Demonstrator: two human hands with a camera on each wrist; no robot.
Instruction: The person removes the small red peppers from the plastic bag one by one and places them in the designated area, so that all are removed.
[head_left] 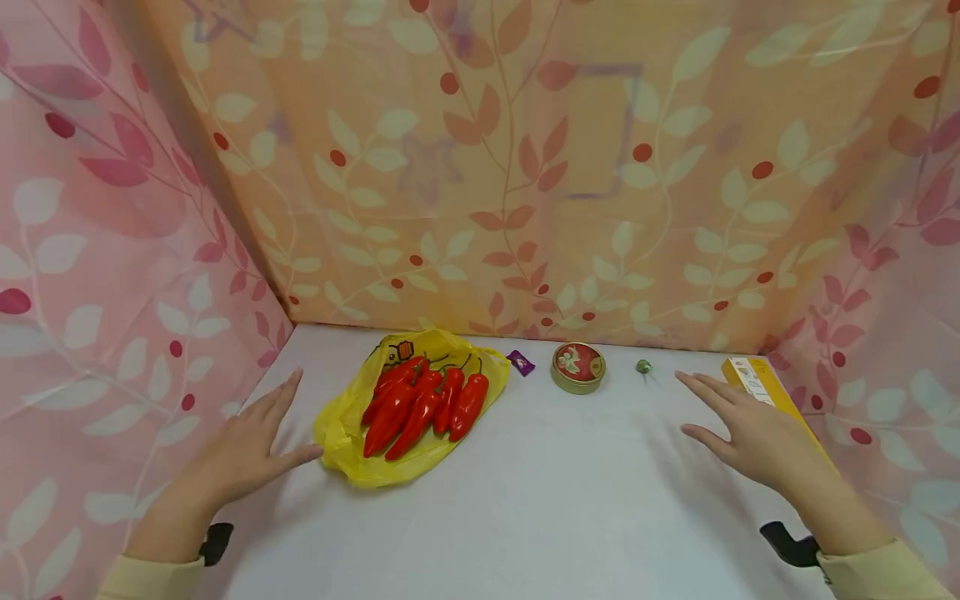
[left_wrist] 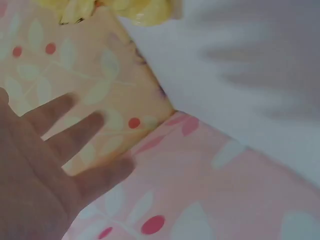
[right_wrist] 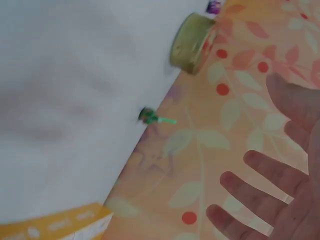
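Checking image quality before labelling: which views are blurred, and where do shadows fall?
Head view: sharp, with soft shadows on the white tabletop beneath both open hands, and the red peppers clear. Left wrist view: the left hand is blurred. Right wrist view: the right hand is soft, and the round gold tin slightly smeared.

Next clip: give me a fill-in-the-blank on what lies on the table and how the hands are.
1. The red peppers lie on a ____ plastic bag.
2. The round tin stands between a purple candy and a ____ candy.
3. Both the left hand and the right hand have fingers spread and hold ____.
4. The yellow box lies beside the ____ hand.

Missing words: yellow; green; nothing; right
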